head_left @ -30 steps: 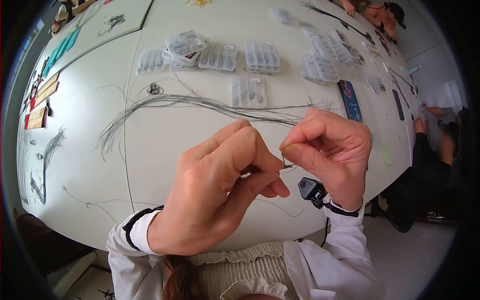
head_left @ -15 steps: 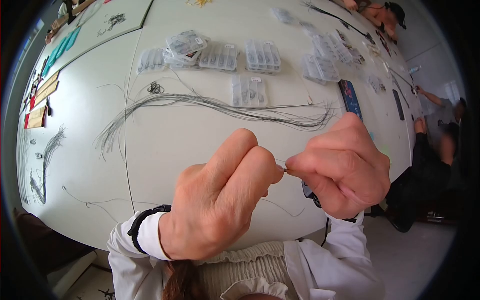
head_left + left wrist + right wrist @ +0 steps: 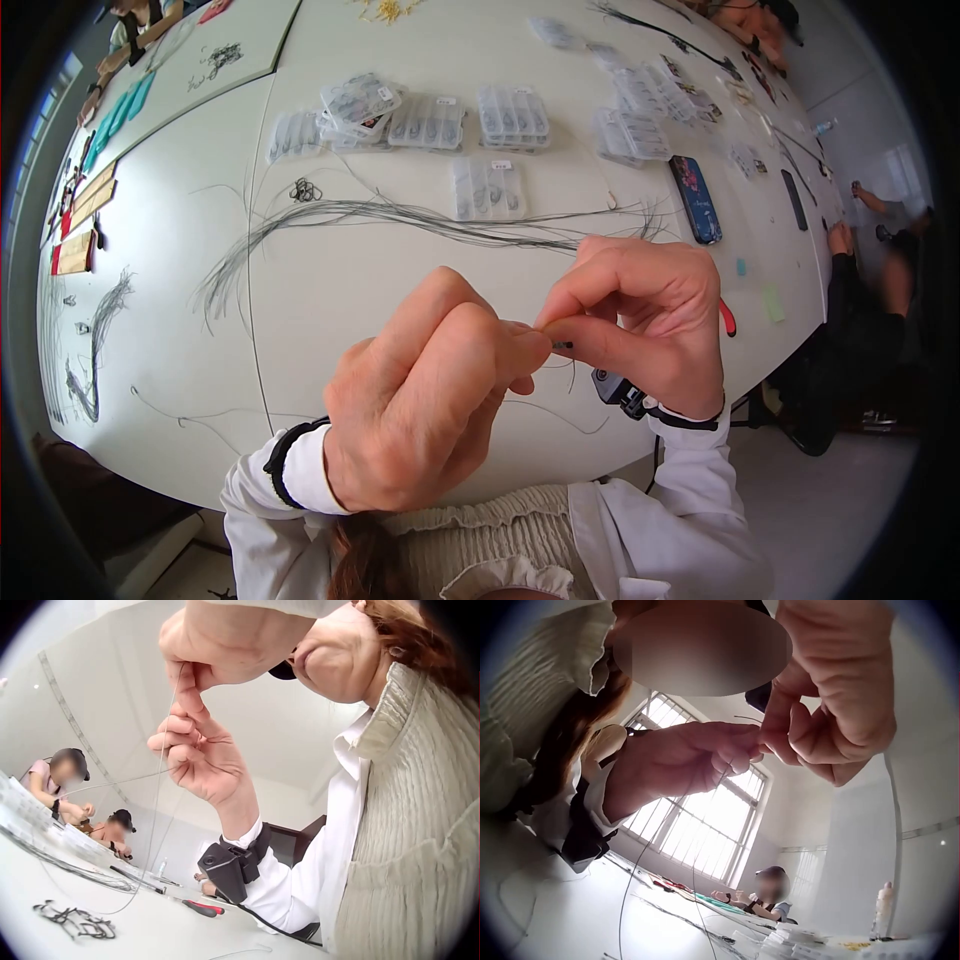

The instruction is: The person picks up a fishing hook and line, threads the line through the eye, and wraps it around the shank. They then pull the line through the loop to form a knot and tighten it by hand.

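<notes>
Both hands meet fingertip to fingertip above the white table (image 3: 330, 300). My left hand (image 3: 425, 390) pinches a thin grey line (image 3: 159, 772), which hangs in long loops below the fingers in the left wrist view. Between thumb and forefinger, my right hand (image 3: 650, 320) pinches a small dark-ended piece (image 3: 563, 345) at the left fingertips. Fingers hide most of that piece, and I cannot tell what it is. A short line end (image 3: 746, 717) sticks out beside the right fingertips in the right wrist view.
A bundle of grey lines (image 3: 400, 213) lies beyond the hands, with a small dark heap (image 3: 305, 190) beside it. Farther back are clear compartment boxes (image 3: 490, 190). A blue case (image 3: 695, 200) and red-handled pliers (image 3: 201, 907) lie to the right. Other people sit around the table.
My right hand has turned over and back, its palm side and thumb showing again. The small dark-ended piece now shows at the fingertips, and both hands have shifted slightly left.
</notes>
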A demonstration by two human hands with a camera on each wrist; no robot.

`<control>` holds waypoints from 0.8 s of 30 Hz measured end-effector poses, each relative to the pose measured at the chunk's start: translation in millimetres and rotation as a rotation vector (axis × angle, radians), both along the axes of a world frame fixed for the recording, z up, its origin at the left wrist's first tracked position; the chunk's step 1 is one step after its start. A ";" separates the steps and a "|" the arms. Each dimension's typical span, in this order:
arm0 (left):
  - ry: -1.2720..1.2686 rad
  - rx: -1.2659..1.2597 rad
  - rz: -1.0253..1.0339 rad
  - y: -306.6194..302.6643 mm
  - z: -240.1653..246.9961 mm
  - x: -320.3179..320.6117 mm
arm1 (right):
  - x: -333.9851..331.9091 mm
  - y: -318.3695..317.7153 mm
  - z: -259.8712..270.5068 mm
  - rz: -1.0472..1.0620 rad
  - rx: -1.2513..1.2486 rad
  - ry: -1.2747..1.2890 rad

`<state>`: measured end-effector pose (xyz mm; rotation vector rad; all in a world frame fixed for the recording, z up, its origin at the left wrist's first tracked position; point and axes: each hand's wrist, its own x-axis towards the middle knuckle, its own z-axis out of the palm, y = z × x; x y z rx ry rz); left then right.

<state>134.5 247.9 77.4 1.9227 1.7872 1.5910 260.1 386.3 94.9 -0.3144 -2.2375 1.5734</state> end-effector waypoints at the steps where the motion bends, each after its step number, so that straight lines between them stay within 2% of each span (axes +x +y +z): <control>1: 0.001 0.000 0.000 0.3 -0.3 0.2 | -0.4 -0.7 -0.4 0.014 -0.062 -0.020; 2: -0.019 0.003 0.002 0.7 -0.5 0.5 | -1.1 -1.6 -0.7 0.014 -0.062 -0.020; 4: -0.039 0.005 0.005 3.0 -2.4 1.0 | -2.6 -3.3 -1.0 0.010 -0.258 -0.026; 5: -0.088 0.045 -0.006 5.3 -5.1 1.0 | -2.4 -3.5 -1.8 0.011 -0.257 -0.026; 7: -0.136 0.086 -0.017 7.0 -7.1 -0.1 | -2.0 -3.8 -3.9 0.020 -0.416 -0.056; 14: -0.225 0.066 -0.025 6.8 -9.5 2.2 | -5.1 -1.7 -4.9 0.036 -0.547 -0.112; 17: -0.192 0.071 -0.007 7.5 -8.4 1.9 | -6.4 -1.6 -4.9 0.003 -0.441 -0.071; 19: -0.150 0.082 0.005 7.5 -8.1 1.4 | -5.3 1.5 -2.3 -0.072 -0.165 0.051; 20: -0.128 0.075 0.024 7.2 -8.3 1.3 | -4.6 1.2 -1.2 -0.071 -0.165 0.051; 23: -0.052 0.057 0.070 6.1 -7.5 2.1 | -3.0 -5.3 2.9 -0.123 0.166 0.056; 24: 0.000 0.046 0.098 5.8 -7.1 2.6 | -2.5 -5.6 2.5 -0.126 0.164 0.056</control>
